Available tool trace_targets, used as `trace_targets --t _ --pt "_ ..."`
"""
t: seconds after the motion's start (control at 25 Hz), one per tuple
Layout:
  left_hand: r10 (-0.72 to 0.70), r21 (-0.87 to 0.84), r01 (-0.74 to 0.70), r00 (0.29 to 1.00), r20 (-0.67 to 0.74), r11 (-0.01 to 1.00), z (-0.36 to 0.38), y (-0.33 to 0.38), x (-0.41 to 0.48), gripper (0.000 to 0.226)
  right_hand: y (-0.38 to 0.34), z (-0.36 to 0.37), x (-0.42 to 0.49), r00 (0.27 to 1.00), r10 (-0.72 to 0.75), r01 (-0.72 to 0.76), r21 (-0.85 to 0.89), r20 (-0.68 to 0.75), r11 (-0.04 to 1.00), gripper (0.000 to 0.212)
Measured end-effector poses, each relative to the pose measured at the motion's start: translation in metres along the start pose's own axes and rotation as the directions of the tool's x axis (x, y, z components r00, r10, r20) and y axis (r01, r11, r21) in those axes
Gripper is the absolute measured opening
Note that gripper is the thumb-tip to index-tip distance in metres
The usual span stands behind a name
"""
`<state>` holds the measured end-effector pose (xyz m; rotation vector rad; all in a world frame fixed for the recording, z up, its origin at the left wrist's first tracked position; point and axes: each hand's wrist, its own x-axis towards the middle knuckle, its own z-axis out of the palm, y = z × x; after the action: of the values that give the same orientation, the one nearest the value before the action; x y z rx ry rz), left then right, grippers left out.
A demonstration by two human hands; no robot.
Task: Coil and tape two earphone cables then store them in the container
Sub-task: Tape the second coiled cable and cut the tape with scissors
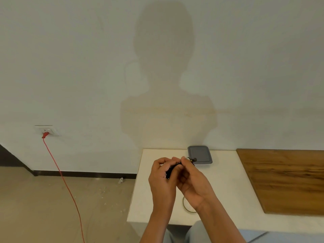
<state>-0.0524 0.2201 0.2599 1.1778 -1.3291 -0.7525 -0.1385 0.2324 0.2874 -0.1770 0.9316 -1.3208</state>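
Left hand [162, 179], right hand [192, 184] around cable [170, 171]

Both hands [177, 174] pinch a black cable bundle [171, 171].

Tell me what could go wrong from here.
The black cable is pinched between the left hand and right hand; a slack grip could let the coil spring open.
The container seems lidded, so storing may need a free hand.
The right forearm hangs over the other cable and might drag it.
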Motion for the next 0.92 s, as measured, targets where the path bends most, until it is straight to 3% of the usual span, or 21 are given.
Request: trace_targets --t 0.16,0.36,0.44,0.64,0.76,0.92 --pt "0.035 0.088 -0.04 0.998 0.055 0.995 -0.009 0.002 -0.011 0.024 0.002 -0.002 -0.008 1.0 -0.003 0.003 -0.019 -0.002 1.0 0.028" --pt "0.043 0.024 -0.047 0.992 0.119 0.999 -0.015 0.01 -0.025 0.025 0.0 -0.006 -0.013 0.999 -0.032 0.032 -0.1 -0.005 0.995 0.027" --pt "-0.009 0.019 0.006 0.994 0.11 1.0 -0.015 0.014 -0.027 0.028 0.0 -0.006 -0.013 0.999 -0.047 0.045 -0.158 -0.006 0.986 0.027" --pt "-0.285 -0.111 0.292 0.955 0.078 0.95 -0.018 0.022 -0.027 0.025 -0.006 -0.011 -0.014 0.994 -0.104 0.106 -0.347 0.026 0.932 0.029" --pt "-0.491 -0.105 0.507 0.859 0.144 0.855 -0.025 0.024 -0.013 0.029 -0.012 -0.018 -0.017 0.989 -0.1 0.139 -0.464 0.107 0.875 0.033" --pt "-0.632 0.001 0.704 0.638 0.44 0.71 -0.036 0.028 0.008 0.037 -0.019 -0.028 -0.019 0.978 -0.09 0.182 -0.561 0.189 0.808 0.037"
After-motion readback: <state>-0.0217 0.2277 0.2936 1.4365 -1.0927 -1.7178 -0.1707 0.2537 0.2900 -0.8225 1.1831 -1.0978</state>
